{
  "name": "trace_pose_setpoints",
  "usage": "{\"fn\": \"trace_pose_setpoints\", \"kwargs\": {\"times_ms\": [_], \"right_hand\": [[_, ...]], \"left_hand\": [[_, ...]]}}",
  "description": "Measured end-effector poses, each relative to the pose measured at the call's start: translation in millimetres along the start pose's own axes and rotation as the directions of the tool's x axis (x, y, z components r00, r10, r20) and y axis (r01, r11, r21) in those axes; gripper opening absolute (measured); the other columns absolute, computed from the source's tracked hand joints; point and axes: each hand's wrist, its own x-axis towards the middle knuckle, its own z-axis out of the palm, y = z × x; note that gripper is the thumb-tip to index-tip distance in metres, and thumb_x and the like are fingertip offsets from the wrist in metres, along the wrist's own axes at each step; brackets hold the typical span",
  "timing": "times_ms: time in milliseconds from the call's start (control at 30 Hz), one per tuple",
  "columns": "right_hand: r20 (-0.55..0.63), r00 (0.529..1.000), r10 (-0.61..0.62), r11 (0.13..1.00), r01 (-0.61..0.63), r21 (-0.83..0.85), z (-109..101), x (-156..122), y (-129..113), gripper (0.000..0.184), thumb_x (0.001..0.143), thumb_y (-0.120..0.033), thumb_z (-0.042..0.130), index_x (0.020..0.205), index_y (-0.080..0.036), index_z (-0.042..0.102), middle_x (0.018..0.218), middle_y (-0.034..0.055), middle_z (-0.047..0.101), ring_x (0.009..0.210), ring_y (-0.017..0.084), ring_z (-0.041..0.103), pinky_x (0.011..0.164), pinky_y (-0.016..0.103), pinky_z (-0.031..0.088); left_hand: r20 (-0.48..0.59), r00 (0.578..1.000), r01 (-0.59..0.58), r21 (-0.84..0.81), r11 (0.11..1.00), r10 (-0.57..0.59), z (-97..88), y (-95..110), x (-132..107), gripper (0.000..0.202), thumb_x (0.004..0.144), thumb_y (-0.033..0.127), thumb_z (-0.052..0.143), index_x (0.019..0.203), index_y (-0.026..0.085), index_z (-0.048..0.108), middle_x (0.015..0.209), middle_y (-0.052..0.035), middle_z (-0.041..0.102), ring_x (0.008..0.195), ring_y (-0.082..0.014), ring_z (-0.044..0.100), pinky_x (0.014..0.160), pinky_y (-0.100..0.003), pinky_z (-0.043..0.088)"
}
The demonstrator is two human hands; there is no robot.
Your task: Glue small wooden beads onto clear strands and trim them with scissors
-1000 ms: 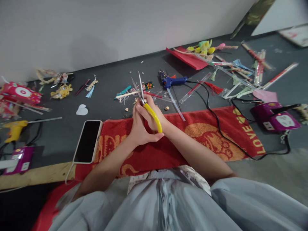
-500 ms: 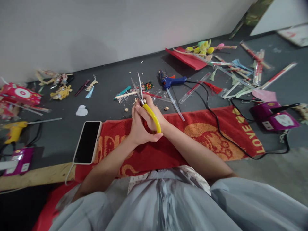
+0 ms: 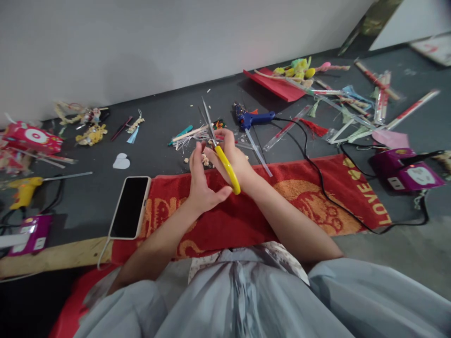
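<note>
Scissors with yellow handles (image 3: 228, 169) point their blades up and away over the table, the blades only slightly apart. My right hand (image 3: 243, 164) holds them, partly hidden behind the handle. My left hand (image 3: 204, 190) is beside them with its fingers apart and its thumb tip close to the yellow handle. I see nothing held in that left hand. Small beige crumbs (image 3: 205, 160) lie between and beyond my hands. Past the blades are white strings (image 3: 190, 139), a thin wooden stick and a teal tool (image 3: 185, 132).
A red towel (image 3: 225, 220) lies under my forearms. Left of it is a phone (image 3: 129, 208) with a cable. A blue glue gun (image 3: 259, 119) trails its black cord to a purple power block (image 3: 405, 171). A yellow glue gun (image 3: 26, 190) rests far left, wrapped sticks (image 3: 382, 96) far right.
My hands have moved apart, and my left fingers have come away from the scissors. The scissors have shifted slightly right with my right hand, and their blades have drawn closer together.
</note>
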Motion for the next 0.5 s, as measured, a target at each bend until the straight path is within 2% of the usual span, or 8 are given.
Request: {"fn": "trace_pose_setpoints", "kwargs": {"times_ms": [100,200,300,400,500], "right_hand": [[-0.056,0.997,-0.048,0.970,0.033,-0.240,-10.7,2.5,5.6,0.064,0.087,-0.061,0.040,0.131,-0.015,0.027,0.100,0.0131,0.067,0.085,0.030,0.066,0.080,0.048,0.050],[-0.078,0.984,-0.159,0.899,0.112,-0.422,-18.2,4.2,10.6,0.065,0.089,-0.062,0.036,0.133,-0.014,0.028,0.112,0.0180,0.064,0.099,0.031,0.063,0.087,0.049,0.049],[-0.031,0.981,-0.194,0.845,0.151,-0.513,-19.7,3.8,11.4,0.069,0.090,-0.062,0.035,0.135,-0.010,0.028,0.118,0.0207,0.061,0.105,0.032,0.061,0.091,0.048,0.048],[0.028,0.984,-0.178,0.821,0.164,-0.547,-17.2,1.6,8.8,0.074,0.090,-0.061,0.035,0.137,-0.005,0.028,0.117,0.0220,0.061,0.106,0.033,0.060,0.090,0.046,0.048],[0.058,0.977,-0.204,0.798,0.200,-0.569,-14.3,-0.8,6.5,0.074,0.090,-0.061,0.034,0.138,-0.004,0.029,0.121,0.0227,0.061,0.106,0.034,0.060,0.089,0.047,0.049]], "left_hand": [[-0.111,0.992,-0.039,0.147,0.988,0.056,-10.5,7.1,8.9,0.063,0.091,0.054,0.037,0.145,0.024,0.023,0.139,-0.0146,0.040,0.128,-0.0256,0.045,0.101,-0.042,0.045],[-0.176,0.974,-0.060,0.403,0.913,0.141,-23.3,9.2,17.5,0.047,0.092,0.041,0.042,0.135,0.021,0.039,0.130,-0.0141,0.051,0.124,-0.0251,0.048,0.104,-0.044,0.039],[-0.174,0.976,-0.020,0.522,0.852,0.129,-32.2,3.5,23.8,0.039,0.092,0.038,0.044,0.124,0.018,0.051,0.121,-0.0141,0.060,0.120,-0.0263,0.050,0.107,-0.045,0.033],[-0.136,0.989,0.034,0.600,0.799,0.060,-36.4,-5.4,27.2,0.031,0.091,0.037,0.047,0.111,0.017,0.060,0.106,-0.0119,0.067,0.108,-0.0253,0.057,0.098,-0.042,0.039],[-0.118,0.991,0.026,0.636,0.771,0.063,-38.8,-12.3,28.5,0.023,0.090,0.033,0.051,0.097,0.017,0.065,0.091,-0.0087,0.070,0.092,-0.0214,0.062,0.086,-0.036,0.046]]}}
